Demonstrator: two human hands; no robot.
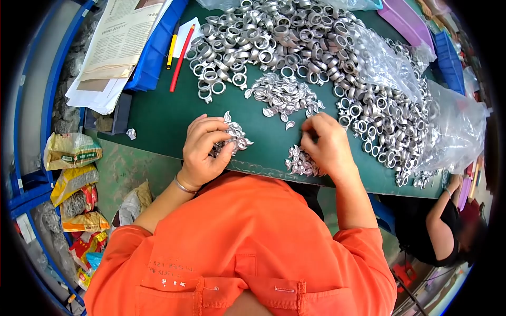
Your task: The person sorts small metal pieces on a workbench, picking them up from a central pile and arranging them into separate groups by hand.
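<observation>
My left hand (206,146) rests at the table's near edge, its fingers curled around the side of a small pile of silver leaf-shaped pieces (240,138). My right hand (328,143) is bent with thumb and fingertips together, just above another small pile of leaf-shaped pieces (300,162); what its fingertips hold, if anything, is hidden. Between and beyond the hands lies a larger heap of the same pieces (284,95). Behind it spreads a big heap of silver rings (295,31), reaching down the right side.
Clear plastic bags (458,121) lie on the right of the green table (158,121). A red pencil (182,58), a yellow pen (172,48) and a blue bin (158,47) with papers are at the left. Another person's arm (440,216) is at the right edge.
</observation>
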